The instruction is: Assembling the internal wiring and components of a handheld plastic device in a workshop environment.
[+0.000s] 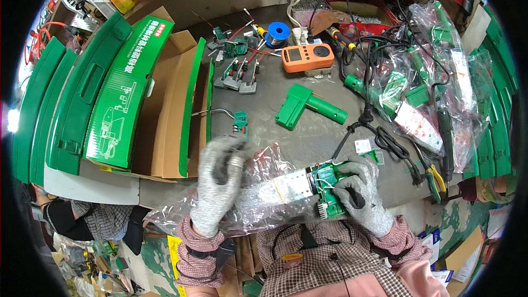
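My right hand [357,192], in a grey glove, grips the green tool body [331,208], with a green circuit board [326,175] and thin wires exposed in it. A flat silvery metal plate [291,187] extends left from the body and lies over a clear plastic bag [258,209]. My left hand [218,184], also gloved, is raised over the bag's left part, its fingers curved with a gap from the thumb. Just beyond its fingertips lies a small green circuit board [240,122] with a wire. A green pistol-shaped housing [308,107] rests farther back.
An open green carton [129,93] and green cases [88,93] stand at left. Small boards with switches [240,77], a solder spool [278,33] and an orange meter [308,56] sit at the back. Bagged green tools [418,88], tangled black cables [379,137] and pliers [436,181] occupy the right.
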`<state>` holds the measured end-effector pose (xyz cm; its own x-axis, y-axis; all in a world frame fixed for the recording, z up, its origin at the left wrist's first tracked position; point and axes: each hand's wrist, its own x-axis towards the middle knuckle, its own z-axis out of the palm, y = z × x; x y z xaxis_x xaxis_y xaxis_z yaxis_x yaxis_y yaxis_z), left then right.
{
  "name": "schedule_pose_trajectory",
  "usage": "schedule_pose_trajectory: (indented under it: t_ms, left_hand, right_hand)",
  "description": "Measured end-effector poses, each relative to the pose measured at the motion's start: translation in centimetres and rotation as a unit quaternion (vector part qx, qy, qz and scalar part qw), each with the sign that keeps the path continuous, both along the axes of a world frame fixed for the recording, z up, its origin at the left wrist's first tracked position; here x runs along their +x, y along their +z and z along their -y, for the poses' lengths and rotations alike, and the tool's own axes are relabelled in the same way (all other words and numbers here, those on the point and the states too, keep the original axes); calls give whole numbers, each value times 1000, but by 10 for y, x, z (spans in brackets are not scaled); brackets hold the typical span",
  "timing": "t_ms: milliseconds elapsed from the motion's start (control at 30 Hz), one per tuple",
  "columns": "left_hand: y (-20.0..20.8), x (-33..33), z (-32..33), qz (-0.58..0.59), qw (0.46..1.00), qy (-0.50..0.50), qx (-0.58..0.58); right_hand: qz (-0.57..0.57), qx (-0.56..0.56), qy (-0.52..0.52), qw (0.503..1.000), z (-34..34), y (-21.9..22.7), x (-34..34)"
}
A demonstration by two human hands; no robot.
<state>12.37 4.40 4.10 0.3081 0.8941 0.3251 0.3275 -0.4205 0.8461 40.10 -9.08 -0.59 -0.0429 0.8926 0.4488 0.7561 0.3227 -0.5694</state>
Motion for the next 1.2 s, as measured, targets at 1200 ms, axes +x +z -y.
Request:
schedule_pose_trajectory:
  t_ms: [1200]
  left_hand:
    - [-34, 82, -114, -535, 779, -211, 250]
  right_hand:
    - [238, -38, -44, 970, -188, -6, 83]
